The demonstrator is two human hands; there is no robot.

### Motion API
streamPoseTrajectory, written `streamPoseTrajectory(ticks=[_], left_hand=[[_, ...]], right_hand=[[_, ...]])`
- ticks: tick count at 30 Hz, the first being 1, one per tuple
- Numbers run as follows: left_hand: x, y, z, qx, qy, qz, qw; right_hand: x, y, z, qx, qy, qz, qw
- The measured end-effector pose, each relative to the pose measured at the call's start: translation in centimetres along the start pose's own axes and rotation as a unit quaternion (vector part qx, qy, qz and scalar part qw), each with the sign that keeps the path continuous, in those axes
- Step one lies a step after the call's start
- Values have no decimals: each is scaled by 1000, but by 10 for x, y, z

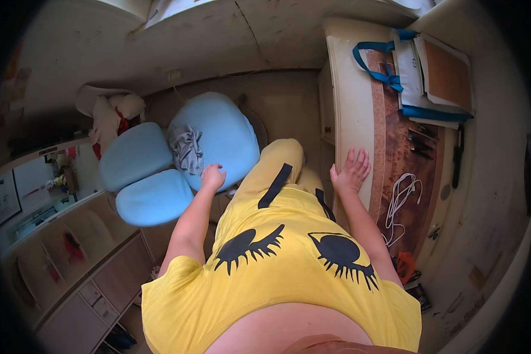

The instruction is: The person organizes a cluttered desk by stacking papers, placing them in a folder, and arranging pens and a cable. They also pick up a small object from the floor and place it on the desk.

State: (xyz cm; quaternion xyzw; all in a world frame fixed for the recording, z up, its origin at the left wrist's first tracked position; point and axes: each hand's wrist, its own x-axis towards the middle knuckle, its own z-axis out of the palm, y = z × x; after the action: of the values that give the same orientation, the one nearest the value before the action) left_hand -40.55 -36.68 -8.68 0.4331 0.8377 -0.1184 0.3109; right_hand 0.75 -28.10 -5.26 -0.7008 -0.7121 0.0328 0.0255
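— Looking down, where is each hand?
— The left hand [212,177] is curled into a loose fist, pressing on the front edge of the pale blue padded chair seat [221,138]; it grips nothing that I can make out. The right hand [351,171] lies flat, fingers spread open, on the near edge of the cream-rimmed desk with a brown mottled top [351,100].
— What lies on that chair?
— A crumpled grey cloth [187,148] sits on the seat, just beside the left hand. The chair's two blue back pads [137,177] stand to the left of the seat.
— And on the desk?
— A coiled white cable [400,197] lies near the right hand, toward the desk's right side. At the far end rests a white bag with blue straps [416,76], well apart from the hand.
— Between the hands?
— A raised knee in yellow trousers [280,162].
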Motion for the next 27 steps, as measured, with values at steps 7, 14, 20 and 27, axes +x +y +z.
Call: streamPoseTrajectory(ticks=[7, 14, 20, 27], left_hand=[[-2, 45, -6, -6, 16, 68, 998], [17, 41, -12, 17, 11, 60, 998], [38, 33, -7, -7, -5, 6, 1000], [74, 23, 24, -34, -5, 20, 999]], right_hand=[[2, -1, 0, -1, 1, 2, 1000], [5, -1, 3, 5, 4, -2, 1000], [6, -3, 3, 6, -17, 2, 1000], [60, -90, -12, 267, -4, -109, 958]])
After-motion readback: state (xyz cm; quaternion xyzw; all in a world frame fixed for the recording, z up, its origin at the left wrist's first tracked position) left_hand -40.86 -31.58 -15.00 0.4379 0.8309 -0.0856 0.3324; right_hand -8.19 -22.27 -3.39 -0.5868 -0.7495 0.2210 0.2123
